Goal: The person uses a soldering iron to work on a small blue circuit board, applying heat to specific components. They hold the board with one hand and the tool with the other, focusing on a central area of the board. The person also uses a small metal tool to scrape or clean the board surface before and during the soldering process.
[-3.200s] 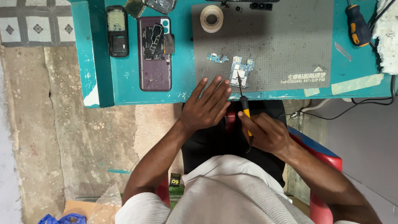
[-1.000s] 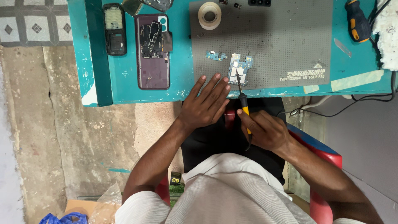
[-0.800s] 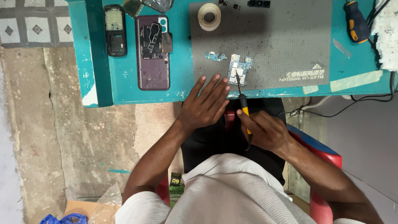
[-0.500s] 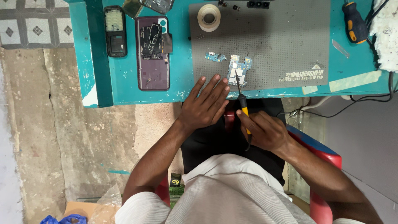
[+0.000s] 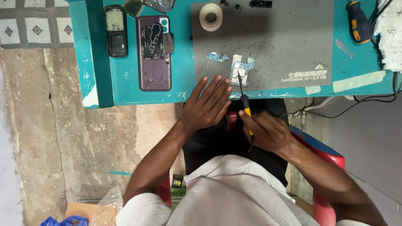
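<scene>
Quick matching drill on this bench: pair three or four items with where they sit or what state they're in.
Things:
1. white tape roll
2. purple opened phone
3. small blue circuit board
4. orange-and-black screwdriver

Places or states:
A. under the tip of the tool held by the right hand
B. far right of the teal table
C. top of the grey mat
D. left of the mat, back cover off

Pairs: 1-C, 2-D, 3-A, 4-B

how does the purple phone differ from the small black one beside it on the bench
The purple phone is larger and longer than the small black phone. The purple phone's open back shows dark boards and parts; the black phone shows a pale inner frame. The purple phone lies nearer the grey mat. Both lie flat, opened, untouched by either hand.
</scene>
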